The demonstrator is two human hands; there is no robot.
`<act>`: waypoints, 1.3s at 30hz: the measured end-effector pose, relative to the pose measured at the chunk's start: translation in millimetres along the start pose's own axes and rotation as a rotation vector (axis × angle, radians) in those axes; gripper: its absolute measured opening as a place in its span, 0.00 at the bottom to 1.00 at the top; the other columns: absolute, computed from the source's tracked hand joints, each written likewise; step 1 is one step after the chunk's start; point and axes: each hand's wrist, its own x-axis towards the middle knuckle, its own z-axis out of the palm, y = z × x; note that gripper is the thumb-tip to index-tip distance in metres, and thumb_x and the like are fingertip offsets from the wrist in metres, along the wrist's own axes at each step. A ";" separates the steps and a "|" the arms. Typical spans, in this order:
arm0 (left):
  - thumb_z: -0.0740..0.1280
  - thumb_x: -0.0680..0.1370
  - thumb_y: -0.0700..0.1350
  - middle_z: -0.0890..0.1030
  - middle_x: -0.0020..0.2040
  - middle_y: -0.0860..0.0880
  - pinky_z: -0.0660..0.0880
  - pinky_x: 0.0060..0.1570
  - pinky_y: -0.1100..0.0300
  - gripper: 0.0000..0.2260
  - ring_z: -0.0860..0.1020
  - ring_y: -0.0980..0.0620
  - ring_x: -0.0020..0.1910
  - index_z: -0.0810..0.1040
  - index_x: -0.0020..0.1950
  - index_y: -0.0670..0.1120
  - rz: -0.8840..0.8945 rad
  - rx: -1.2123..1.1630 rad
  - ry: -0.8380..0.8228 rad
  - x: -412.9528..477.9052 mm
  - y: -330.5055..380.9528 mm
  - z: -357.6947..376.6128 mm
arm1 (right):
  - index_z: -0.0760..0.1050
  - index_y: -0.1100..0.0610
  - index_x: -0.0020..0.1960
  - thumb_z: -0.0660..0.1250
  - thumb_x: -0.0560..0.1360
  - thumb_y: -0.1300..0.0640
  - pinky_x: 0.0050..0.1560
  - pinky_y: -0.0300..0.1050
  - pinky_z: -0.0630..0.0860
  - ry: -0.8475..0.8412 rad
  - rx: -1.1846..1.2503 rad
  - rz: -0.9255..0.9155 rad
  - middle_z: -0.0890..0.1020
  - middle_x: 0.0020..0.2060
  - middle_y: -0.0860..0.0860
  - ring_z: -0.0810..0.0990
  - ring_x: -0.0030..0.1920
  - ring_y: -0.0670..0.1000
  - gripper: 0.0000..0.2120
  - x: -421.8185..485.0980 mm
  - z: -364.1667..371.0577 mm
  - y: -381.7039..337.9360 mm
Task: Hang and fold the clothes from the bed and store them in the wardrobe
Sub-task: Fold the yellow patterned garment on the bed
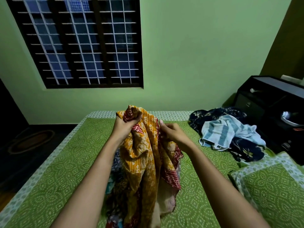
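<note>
**Two hands lifting a mustard garment over a green bed**

A person is holding up a mustard-and-red printed garment (144, 150) above a bed (54, 170) covered in a green patterned sheet. The left hand (125, 125) is closing in a fist around a bunched top corner of the cloth, the highest point of the fabric, which is poking out above the knuckles. The right hand (172, 132) is sitting just beside it and slightly lower, its fingers curling in and pinching the garment's right edge, the thumb pointing up. Between and below the two grips the cloth is hanging in loose folds, its lower part trailing down onto a heap of other patterned clothes (115, 191) lying under the forearms. To the left of the left hand the sheet is lying bare out to the bed's pale border. To the right of the right hand, well apart from it, a light blue striped towel (228, 132) is resting on top of a dark floral garment (246, 152) near the bed's far right corner, and a green pillow (271, 186) is lying nearer the person. Beyond the grips, the bed's far edge is meeting a green wall (197, 55).
</note>
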 end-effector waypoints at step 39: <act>0.48 0.81 0.61 0.81 0.41 0.39 0.70 0.48 0.50 0.31 0.78 0.42 0.42 0.75 0.41 0.35 -0.728 -0.465 -0.055 13.5 -56.0 -33.6 | 0.74 0.61 0.53 0.64 0.73 0.63 0.49 0.51 0.80 0.411 1.213 0.038 0.79 0.48 0.58 0.80 0.45 0.52 0.09 -14.5 -60.6 21.2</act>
